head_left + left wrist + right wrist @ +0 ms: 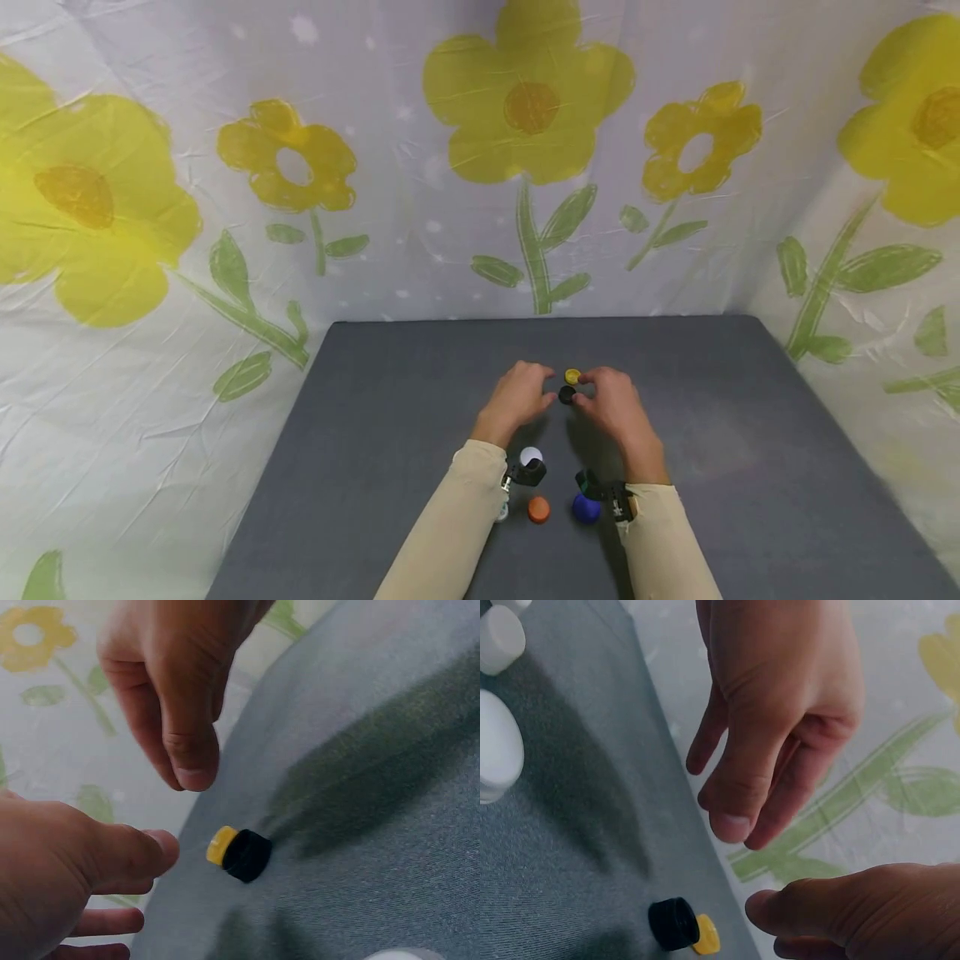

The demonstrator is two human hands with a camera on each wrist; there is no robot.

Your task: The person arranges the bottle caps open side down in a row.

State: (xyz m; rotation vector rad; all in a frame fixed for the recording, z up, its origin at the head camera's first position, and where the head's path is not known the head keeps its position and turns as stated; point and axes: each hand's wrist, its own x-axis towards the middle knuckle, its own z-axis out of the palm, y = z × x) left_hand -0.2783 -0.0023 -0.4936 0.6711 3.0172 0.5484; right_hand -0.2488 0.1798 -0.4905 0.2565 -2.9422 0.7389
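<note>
A black bottle cap [567, 395] and a yellow cap [573, 376] sit together on the dark table, the yellow one just behind the black. My left hand [517, 396] hovers at their left, thumb and fingers apart. From the other side my right hand [613, 403] reaches in, its fingertips close by the two caps. Nothing shows between the fingers of either hand. In the left wrist view the black cap [247, 856] overlaps the yellow cap [220, 844]. The right wrist view also has the black cap [673, 924] beside the yellow cap [707, 935], below the fingertips.
Nearer on the table [360, 467] are a white cap [530, 455], an orange cap [538, 509] and a blue cap [586, 509]. A pale cap [502, 512] is partly behind the left sleeve. A flower-printed sheet [420, 250] hangs around the table's back and sides.
</note>
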